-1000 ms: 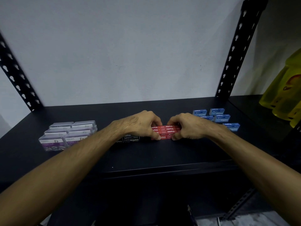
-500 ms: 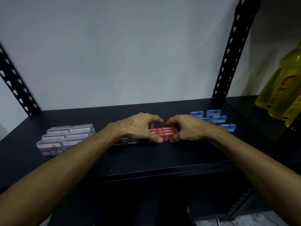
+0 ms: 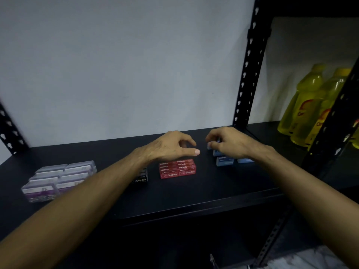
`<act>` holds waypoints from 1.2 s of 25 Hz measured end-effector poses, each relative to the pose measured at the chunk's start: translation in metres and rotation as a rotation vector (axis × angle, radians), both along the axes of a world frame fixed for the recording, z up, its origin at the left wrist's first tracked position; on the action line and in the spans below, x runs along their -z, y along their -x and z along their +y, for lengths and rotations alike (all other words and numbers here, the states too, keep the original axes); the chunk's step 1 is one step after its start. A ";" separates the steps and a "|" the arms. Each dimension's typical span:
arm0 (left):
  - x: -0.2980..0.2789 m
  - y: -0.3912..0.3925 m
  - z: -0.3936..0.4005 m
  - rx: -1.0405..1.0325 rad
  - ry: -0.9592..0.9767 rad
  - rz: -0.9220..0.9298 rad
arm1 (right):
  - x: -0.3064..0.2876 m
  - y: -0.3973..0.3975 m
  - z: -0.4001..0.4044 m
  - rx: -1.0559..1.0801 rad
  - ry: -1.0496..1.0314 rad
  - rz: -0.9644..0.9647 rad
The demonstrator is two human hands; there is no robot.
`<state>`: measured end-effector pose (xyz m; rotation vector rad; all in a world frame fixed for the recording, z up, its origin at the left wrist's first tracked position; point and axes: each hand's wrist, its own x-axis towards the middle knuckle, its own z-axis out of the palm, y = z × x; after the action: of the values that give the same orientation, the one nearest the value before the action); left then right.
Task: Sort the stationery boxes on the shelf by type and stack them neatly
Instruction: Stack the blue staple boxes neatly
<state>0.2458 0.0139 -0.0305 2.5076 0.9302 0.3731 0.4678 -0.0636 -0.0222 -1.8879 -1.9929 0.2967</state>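
Red cardboard staple boxes (image 3: pixel 177 168) sat stacked mid-shelf on the black metal shelf (image 3: pixel 194 193) — left hand (image 3: pixel 171 146) hovered above, loosely open. Right hand (image 3: pixel 229 141) pinched a small blue box (image 3: pixel 209 146) among blue boxes (image 3: pixel 224 161); clear plastic clip boxes (image 3: pixel 58 179) lay far left.

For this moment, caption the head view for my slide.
Left hand hovers over red staple boxes; right hand grips a blue box.
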 end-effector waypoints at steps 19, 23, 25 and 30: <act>0.042 -0.110 -0.024 0.007 -0.041 -0.012 | 0.030 -0.082 -0.028 0.190 0.126 -0.265; 0.044 -0.112 -0.025 -0.006 -0.045 -0.007 | 0.036 -0.084 -0.028 0.165 0.124 -0.192; 0.045 -0.112 -0.026 -0.008 -0.047 -0.008 | 0.038 -0.085 -0.028 0.145 0.121 -0.160; 0.047 -0.103 -0.029 -0.019 -0.047 -0.023 | 0.042 -0.075 -0.026 0.092 0.080 -0.144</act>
<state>0.3484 -0.0151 -0.0774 2.5328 0.9473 0.4335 0.5429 -0.0893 -0.0639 -2.0989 -2.0044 0.2234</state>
